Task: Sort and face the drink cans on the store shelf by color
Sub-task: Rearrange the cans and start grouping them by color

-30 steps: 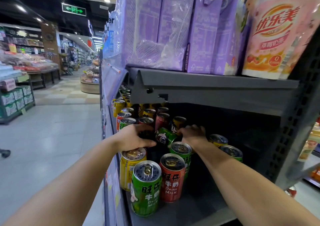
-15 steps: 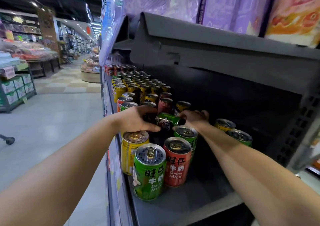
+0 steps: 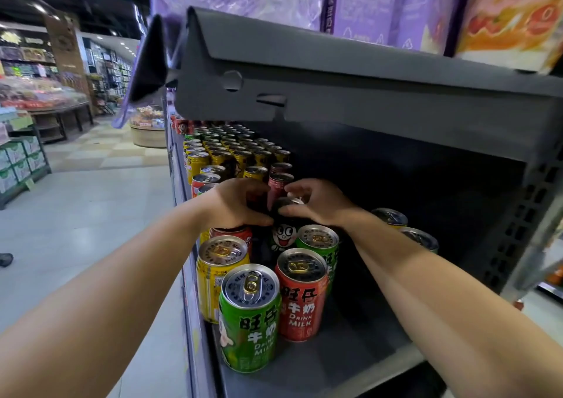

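Note:
Drink-milk cans stand on a dark shelf (image 3: 341,364). At the front are a green can (image 3: 249,321), a red can (image 3: 301,303), a yellow can (image 3: 216,276) and another green can (image 3: 320,242). Behind them, in shadow, a can with a cartoon face (image 3: 283,236) stands upright. My left hand (image 3: 237,202) and my right hand (image 3: 320,202) close on its top from either side. A yellow can (image 3: 390,216) and a green can (image 3: 422,239) stand to the right of my right wrist. Rows of yellow cans (image 3: 237,154) fill the shelf further back.
The shelf above (image 3: 365,93) hangs low over the cans and carries purple cartons (image 3: 380,7). A perforated upright (image 3: 518,221) closes the right side. The aisle floor (image 3: 85,215) lies to the left, with display stands (image 3: 21,163) beyond.
The cartoon-face can lay on its side between my hands; it now stands upright. My hands have drawn closer together and the view has dropped below the upper shelf.

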